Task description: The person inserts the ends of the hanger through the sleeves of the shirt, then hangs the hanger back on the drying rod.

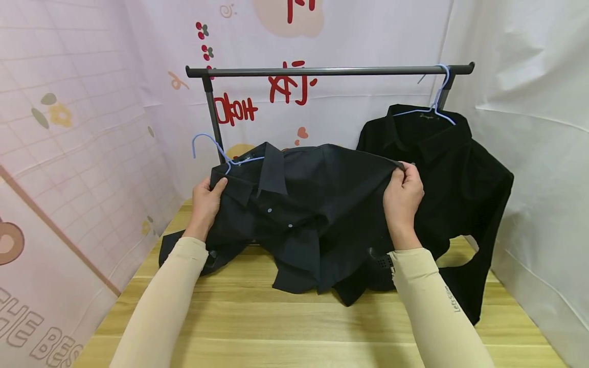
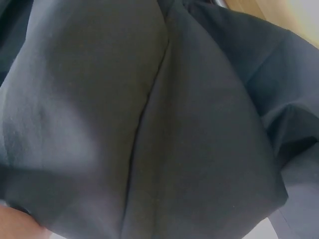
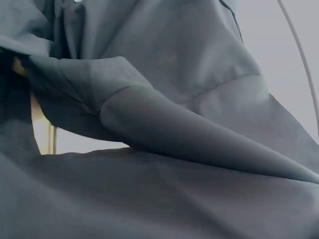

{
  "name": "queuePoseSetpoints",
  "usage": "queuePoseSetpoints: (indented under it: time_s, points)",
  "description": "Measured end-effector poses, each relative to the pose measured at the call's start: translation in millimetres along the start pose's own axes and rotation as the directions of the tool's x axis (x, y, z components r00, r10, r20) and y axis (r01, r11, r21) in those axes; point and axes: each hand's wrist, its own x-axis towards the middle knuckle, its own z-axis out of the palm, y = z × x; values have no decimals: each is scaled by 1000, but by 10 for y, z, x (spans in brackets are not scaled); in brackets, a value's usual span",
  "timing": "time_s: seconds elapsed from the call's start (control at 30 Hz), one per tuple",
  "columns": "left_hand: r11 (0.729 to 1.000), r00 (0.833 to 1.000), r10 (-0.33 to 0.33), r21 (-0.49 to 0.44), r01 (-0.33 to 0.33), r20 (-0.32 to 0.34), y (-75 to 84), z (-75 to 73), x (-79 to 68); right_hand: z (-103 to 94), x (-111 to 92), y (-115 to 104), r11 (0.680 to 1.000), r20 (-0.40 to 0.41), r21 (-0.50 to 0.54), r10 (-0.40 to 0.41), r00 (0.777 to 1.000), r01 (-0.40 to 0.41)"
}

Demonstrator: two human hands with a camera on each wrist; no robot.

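Note:
A black shirt (image 1: 294, 179) with a collar and pale buttons is stretched between my two hands above the table. My left hand (image 1: 204, 207) pinches it near the collar and shoulder, thumb on the front. At the far end, my right hand (image 1: 404, 202) grips the upper edge of the fabric between thumb and fingers. A light blue hanger (image 1: 221, 148) sits partly inside the collar, its hook free of the rack. Dark cloth (image 2: 199, 129) fills most of the left wrist view, with a bit of hand at the lower left. Folds of shirt (image 3: 174, 119) cover the right wrist view.
Behind stands a dark metal clothes rack (image 1: 322, 71). Another black shirt (image 1: 453, 168) hangs at its right end on a second blue hanger (image 1: 434, 102), its lower part reaching the wooden table (image 1: 257, 327). Printed white curtains (image 1: 83, 128) enclose the back and sides.

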Motion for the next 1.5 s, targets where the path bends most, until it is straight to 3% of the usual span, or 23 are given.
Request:
queuePoseSetpoints:
  time_s: [0.13, 0.2, 0.27, 0.4, 0.5, 0.57, 0.6, 0.63, 0.7, 0.73, 0.8, 0.83, 0.87, 0.9, 1.07, 1.17, 1.33, 1.43, 1.5]
  points:
    - [1000, 1000, 1, 0, -1, 9, 2, 3, -14, 7, 63, -44, 997, -24, 10, -73, 997, 73]
    - [1000, 1000, 0, 5, 0, 9, -1, 3, -20, 15, 71, -27, 995, 59, -64, -66, 996, 70]
    - [1000, 1000, 3, 23, -3, 10, -5, 6, -28, 17, 51, 34, 979, 202, -194, -22, 979, 62]
    - [996, 1000, 16, 90, -18, 21, -13, 22, -47, 29, -87, 214, 898, 479, -420, 98, 872, 129]
    - [993, 999, 26, 116, -29, 23, -20, 35, -49, 64, -232, 335, 851, 570, -478, 109, 815, 220]
    - [993, 999, 30, 117, -32, 24, -17, 40, -47, 93, -336, 408, 821, 625, -480, 74, 777, 308]
    - [993, 999, 30, 117, -33, 23, -16, 43, -47, 109, -388, 445, 806, 666, -467, 48, 745, 365]
    - [992, 999, 31, 119, -34, 25, -15, 45, -48, 124, -442, 484, 787, 717, -443, 23, 697, 430]
    - [991, 999, 28, 127, -32, 31, -10, 49, -52, 160, -560, 562, 751, 830, -376, 12, 558, 542]
    - [991, 999, 24, 129, -28, 35, -8, 51, -54, 181, -629, 593, 741, 878, -343, 35, 478, 577]
    - [989, 999, 15, 143, -21, 44, -9, 57, -56, 231, -785, 679, 739, 933, -306, 109, 342, 600]
    - [989, 999, 11, 146, -18, 48, -9, 61, -59, 255, -861, 725, 739, 945, -305, 153, 290, 601]
    - [989, 999, 7, 146, -14, 52, -9, 66, -62, 276, -934, 779, 728, 946, -317, 199, 255, 608]
    - [989, 998, 4, 150, -12, 55, -8, 68, -68, 295, -1002, 838, 713, 941, -337, 239, 239, 615]
    - [989, 998, -17, 148, 7, 66, -22, 89, -100, 328, -1195, 1154, 605, 934, -357, 254, 252, 712]
    - [989, 997, -21, 148, 10, 73, -29, 108, -109, 305, -1210, 1216, 579, 940, -341, 205, 273, 740]
    - [989, 997, -10, 150, -2, 81, -42, 129, -98, 252, -1016, 993, 604, 926, -370, 174, 335, 706]
    - [988, 997, -9, 156, -3, 81, -50, 128, -91, 222, -835, 763, 556, 883, -468, 263, 389, 687]
    - [987, 997, -9, 163, -5, 83, -54, 125, -90, 197, -735, 645, 497, 847, -530, 359, 393, 687]
